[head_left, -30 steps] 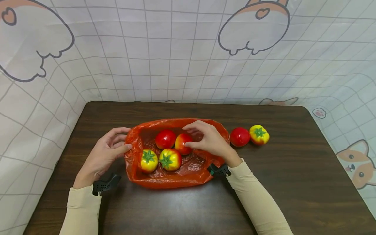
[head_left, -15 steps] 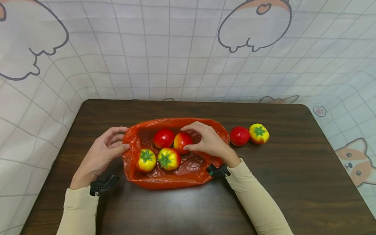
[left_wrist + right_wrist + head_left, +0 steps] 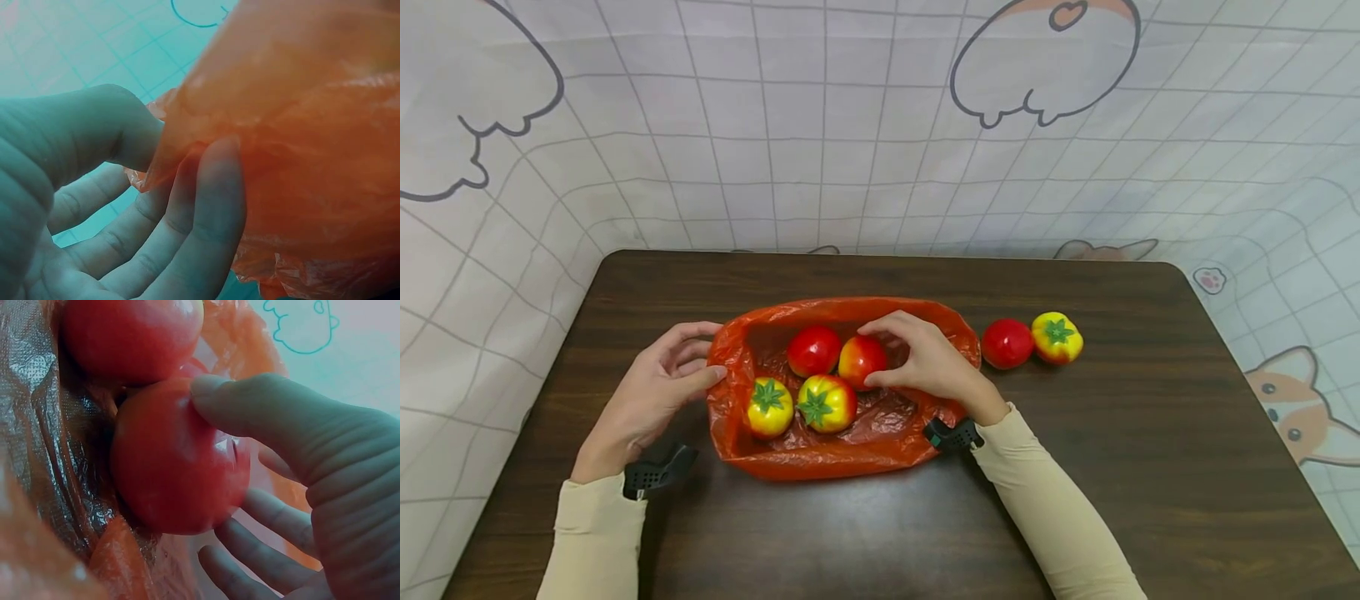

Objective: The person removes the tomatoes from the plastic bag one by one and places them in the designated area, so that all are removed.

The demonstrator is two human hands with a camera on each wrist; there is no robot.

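A red plastic bag (image 3: 850,468) lies on the table with its mouth spread wide, facing up. At the bag's left edge my left hand (image 3: 651,387) pinches the plastic between thumb and fingers; the left wrist view shows the film (image 3: 300,187) between them. Inside the bag my right hand (image 3: 942,362) holds a red-and-yellow toy tomato (image 3: 859,358), thumb on one side and fingers round the other. Against it sit a red tomato (image 3: 814,351) and a yellow-red one (image 3: 829,404) with green star-shaped leaves. Another yellow tomato (image 3: 770,408) rests near the bag's left wall.
Just right of the bag, a red tomato (image 3: 1007,343) and a yellow one (image 3: 1057,337) touch each other on the dark wooden table (image 3: 1150,433). A white grid-patterned cloth (image 3: 865,133) with cartoon dogs rises behind the table and at both sides.
The head view has shifted slightly, so everything appears a little further left and up. Both hands keep their places on the bag and the tomato.
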